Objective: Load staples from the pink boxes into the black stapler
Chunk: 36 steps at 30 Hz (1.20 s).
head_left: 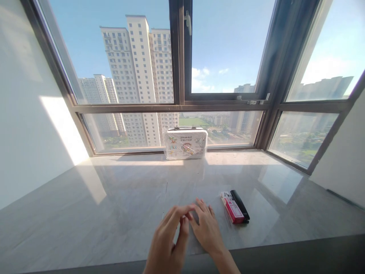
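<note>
Left hand [170, 236] loosely curled, apparently empty, beside the right hand [207, 230], spread, empty. Box [233, 208] and stapler [240, 204] lie just right of it, presumably a packaged set; case [186, 144] stands beyond, possibly propped against the window [228, 49].

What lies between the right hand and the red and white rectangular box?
Only the grey stone sill shows between the right hand and that box, in the head view.
</note>
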Each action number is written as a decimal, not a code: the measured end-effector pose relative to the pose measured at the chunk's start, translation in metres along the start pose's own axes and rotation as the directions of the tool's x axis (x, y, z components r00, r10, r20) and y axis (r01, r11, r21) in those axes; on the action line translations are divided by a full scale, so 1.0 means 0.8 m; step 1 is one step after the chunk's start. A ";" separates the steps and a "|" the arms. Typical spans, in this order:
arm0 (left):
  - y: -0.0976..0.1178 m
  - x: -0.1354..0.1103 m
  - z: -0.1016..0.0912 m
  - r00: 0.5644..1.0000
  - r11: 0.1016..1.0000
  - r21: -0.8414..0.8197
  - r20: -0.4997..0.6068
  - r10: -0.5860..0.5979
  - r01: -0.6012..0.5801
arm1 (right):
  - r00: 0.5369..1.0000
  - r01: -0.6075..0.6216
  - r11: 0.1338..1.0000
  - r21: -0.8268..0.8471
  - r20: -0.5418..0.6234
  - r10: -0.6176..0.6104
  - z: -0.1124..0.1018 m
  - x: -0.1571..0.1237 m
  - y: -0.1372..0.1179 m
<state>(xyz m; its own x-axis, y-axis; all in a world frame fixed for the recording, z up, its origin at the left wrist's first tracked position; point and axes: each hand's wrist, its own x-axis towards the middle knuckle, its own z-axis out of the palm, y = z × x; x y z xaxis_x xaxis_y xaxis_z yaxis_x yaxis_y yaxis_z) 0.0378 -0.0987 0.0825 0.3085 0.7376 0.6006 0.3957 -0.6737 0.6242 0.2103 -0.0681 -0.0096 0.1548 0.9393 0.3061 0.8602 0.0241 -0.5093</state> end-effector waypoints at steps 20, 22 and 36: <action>-0.169 -0.008 0.061 0.924 0.741 0.670 0.248 -0.290 0.053 | 0.959 -0.265 0.877 0.401 0.201 0.198 -0.120 0.025 0.172; -0.171 -0.009 0.060 0.928 0.755 0.652 0.236 -0.289 0.069 | 0.960 -0.269 0.872 0.408 0.184 0.210 -0.097 0.027 0.138; -0.113 0.013 0.084 0.933 0.808 0.466 -0.172 -0.315 0.359 | 0.966 -0.229 0.891 0.393 -0.023 0.258 -0.008 0.030 0.011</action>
<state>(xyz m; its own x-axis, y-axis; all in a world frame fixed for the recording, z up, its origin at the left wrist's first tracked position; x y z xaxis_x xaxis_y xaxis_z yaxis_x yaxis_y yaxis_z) 0.0635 -0.0269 -0.0014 0.0145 0.8931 0.4496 0.8340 -0.2588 0.4872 0.2249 -0.0479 -0.0017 0.3829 0.9055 0.1829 0.5398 -0.0586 -0.8397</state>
